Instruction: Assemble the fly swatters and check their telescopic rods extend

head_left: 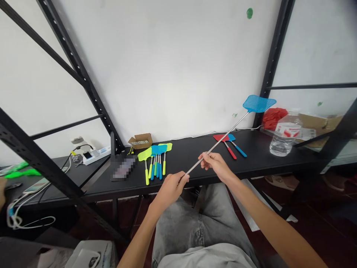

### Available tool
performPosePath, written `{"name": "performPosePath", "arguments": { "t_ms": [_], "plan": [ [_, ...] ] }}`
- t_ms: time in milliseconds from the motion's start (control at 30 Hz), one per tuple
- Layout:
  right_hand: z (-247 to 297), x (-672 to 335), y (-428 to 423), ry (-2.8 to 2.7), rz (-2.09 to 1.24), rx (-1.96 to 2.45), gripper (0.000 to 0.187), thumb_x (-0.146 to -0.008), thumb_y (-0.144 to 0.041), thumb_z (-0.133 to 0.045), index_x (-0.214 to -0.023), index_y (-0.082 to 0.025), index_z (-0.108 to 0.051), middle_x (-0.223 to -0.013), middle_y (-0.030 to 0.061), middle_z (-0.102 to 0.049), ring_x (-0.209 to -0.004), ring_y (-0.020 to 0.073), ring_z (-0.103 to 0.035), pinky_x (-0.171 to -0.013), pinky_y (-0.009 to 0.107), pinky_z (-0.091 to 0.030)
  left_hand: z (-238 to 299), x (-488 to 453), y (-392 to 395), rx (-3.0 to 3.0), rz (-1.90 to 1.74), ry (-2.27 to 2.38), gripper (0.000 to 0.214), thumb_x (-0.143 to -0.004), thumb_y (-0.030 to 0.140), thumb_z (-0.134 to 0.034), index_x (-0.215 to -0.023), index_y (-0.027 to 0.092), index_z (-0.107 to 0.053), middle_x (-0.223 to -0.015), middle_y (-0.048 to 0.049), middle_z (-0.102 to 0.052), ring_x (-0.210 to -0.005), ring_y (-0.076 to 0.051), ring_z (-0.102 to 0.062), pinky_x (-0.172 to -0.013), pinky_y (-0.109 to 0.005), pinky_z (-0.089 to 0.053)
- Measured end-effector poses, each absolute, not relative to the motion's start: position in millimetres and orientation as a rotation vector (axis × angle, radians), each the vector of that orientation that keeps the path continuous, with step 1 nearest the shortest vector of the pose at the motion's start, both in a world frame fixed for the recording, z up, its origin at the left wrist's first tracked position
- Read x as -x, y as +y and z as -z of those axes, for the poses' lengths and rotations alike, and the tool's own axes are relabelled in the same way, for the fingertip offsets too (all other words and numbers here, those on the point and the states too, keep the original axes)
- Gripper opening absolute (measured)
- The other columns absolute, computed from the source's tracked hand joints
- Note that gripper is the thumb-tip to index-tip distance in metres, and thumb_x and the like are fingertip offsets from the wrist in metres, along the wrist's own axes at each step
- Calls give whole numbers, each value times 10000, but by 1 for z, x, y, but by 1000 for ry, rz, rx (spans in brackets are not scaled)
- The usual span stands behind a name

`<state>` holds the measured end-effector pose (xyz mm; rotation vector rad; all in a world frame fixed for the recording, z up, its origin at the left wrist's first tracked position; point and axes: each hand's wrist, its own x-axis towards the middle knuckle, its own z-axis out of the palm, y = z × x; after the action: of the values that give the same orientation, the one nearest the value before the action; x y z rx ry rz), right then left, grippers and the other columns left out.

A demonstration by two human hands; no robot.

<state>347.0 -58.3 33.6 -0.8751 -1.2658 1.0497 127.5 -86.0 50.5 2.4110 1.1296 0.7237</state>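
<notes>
A fly swatter (pixel 259 104) with a blue head and a long extended metal rod slants up to the right in front of me. My left hand (pixel 173 185) is closed round its lower end, which hides the handle. Higher on the rod, my right hand (pixel 213 162) pinches the metal between thumb and fingers. Several short yellow-green and blue fly swatters (pixel 155 158) lie fanned together on the black shelf to the left. A red fly swatter (pixel 225 145) and a blue fly swatter (pixel 237 145) lie side by side to the right.
On the black shelf (pixel 189 156) stand a small cardboard box (pixel 141 141) and, at right, a large clear bottle (pixel 285 136) by a red bag (pixel 275 118). A power strip (pixel 97 154) with cables lies left. Black metal posts (pixel 83 80) frame both sides.
</notes>
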Motion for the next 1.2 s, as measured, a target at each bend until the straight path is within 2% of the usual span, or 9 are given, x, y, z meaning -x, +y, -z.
{"name": "performPosePath", "arguments": {
  "t_ms": [467,767,933,1033,1200],
  "plan": [
    [-54,-393,-57,-1043,-921,921,453,-725,-607,-720,-732,-154,-727,-631,55,-617,-602,137,-548,-492,231,-414,-63,-111,-84,-2366,-624,999,442,-990,461,-318,-727,176,-530,-618,43,-421,-599,-110,-392,-578,-237,-274],
    [-58,-415,-54,-965,-857,896,444,-688,-572,-769,-732,-132,-724,-634,59,-619,-612,131,-556,-481,212,-414,-67,-86,-73,-2187,-433,936,439,-966,535,-346,-743,179,-477,-585,65,-293,-550,-97,-262,-514,-223,-240],
    [-55,-409,-52,-968,-894,859,428,-716,-562,-750,-764,-138,-719,-628,39,-605,-591,124,-562,-472,211,-406,-68,-61,-61,-2138,-330,978,433,-958,543,-355,-774,178,-495,-616,57,-314,-565,-100,-305,-530,-217,-276],
    [-58,-420,-52,-907,-878,801,402,-717,-542,-755,-808,-152,-716,-630,10,-577,-583,115,-559,-473,209,-407,-67,-35,-50,-2163,-333,1051,430,-925,554,-432,-720,177,-457,-654,48,-324,-589,-100,-309,-536,-217,-275],
    [-67,-454,-58,-751,-823,701,378,-706,-519,-773,-869,-183,-711,-617,-25,-516,-569,106,-530,-477,211,-423,-72,1,-43,-2215,-352,1167,396,-901,545,-490,-769,174,-535,-720,29,-372,-669,-122,-367,-608,-224,-312]
  ]
}}
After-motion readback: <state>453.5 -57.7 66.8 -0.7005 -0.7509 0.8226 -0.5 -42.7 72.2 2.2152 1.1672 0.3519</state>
